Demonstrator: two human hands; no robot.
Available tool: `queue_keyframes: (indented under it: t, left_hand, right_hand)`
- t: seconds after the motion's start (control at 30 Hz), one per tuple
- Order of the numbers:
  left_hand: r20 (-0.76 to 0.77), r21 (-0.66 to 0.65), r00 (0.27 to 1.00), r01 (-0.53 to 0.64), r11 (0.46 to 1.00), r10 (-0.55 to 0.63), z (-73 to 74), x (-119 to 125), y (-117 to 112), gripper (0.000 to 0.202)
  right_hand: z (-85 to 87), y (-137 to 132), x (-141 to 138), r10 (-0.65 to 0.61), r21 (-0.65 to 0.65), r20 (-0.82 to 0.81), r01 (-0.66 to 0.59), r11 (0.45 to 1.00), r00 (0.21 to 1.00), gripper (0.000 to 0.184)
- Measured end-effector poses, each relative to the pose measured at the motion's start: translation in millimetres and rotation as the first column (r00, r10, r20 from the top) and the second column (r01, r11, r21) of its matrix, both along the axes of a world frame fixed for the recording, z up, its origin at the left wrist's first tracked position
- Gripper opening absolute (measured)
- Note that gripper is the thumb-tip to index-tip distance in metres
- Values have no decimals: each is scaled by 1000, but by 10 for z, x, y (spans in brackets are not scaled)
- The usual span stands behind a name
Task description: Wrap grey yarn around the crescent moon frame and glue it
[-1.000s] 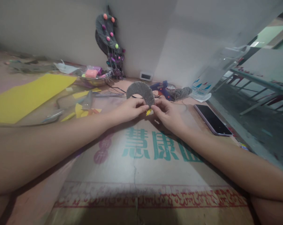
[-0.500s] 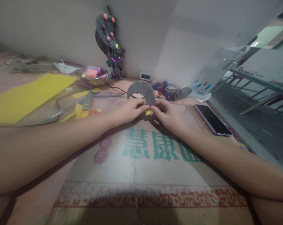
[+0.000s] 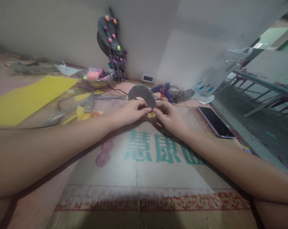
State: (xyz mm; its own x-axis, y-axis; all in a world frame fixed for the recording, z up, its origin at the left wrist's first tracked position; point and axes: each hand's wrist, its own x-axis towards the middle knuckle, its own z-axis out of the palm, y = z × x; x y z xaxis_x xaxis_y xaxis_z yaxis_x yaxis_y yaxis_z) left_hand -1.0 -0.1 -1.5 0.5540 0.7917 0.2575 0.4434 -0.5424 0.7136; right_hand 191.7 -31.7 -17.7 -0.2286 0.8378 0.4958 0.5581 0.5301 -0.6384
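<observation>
Two hands, both busy with one grey crescent (image 3: 140,91), which is held above the far part of one printed board (image 3: 110,178) on the bench (image 3: 38,203). Left hand (image 3: 136,111): fingers clamped on the crescent's near tip, thumb on the near side. Right hand (image 3: 169,114): fingers clamped at the same tip from the other side, thumb nearly meeting the left thumb. One yellow bit (image 3: 151,114) pokes out under the tip, between the two thumbs; can't tell which hand pinches it. Behind the hands: one blue glue gun (image 3: 166,93) with a red light, one clump of grey yarn (image 3: 185,94) just beside it, one small white display (image 3: 148,78) near the wall. Against the wall, one larger pompom crescent (image 3: 107,35) upright, at least six pompoms on its body, beaded strands below, too tangled to count. Left side: one bowl (image 3: 96,84) with wrapped packets, one big yellow sheet (image 3: 34,98), several yellow scraps (image 3: 80,113) near the left forearm, overlapping so no exact count. Right side: one phone (image 3: 216,122) lying flat, screen dark, and one clear bottle (image 3: 208,79) beyond it, near the wall.
</observation>
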Motion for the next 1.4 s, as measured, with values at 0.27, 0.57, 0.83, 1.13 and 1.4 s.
queue_keyframes:
  t: [0.27,0.57,0.83,1.13,1.4]
  left_hand:
    - [34,17,999,4,1000,-4,-35,-1,23,21]
    - [-25,-44,1000,14,999,-15,9,-3,6,27]
    - [15,-10,1000,21,1000,-21,-26,-12,22,27]
    - [60,-101,998,11,995,-5,-40,2,23,26]
    - [275,-251,961,61,966,11,-46,17,2,38]
  right_hand:
    - [-2,-2,5,5,-10,-7,-5,1000,1000,12]
    - [-5,1,2,-9,9,-3,9,1000,1000,12]
    - [-13,11,4,18,-20,-33,-19,1000,999,11]
    - [26,-25,-18,-2,-25,-14,1,1000,1000,8]
    - [-30,3,2,80,21,88,-82,996,993,9]
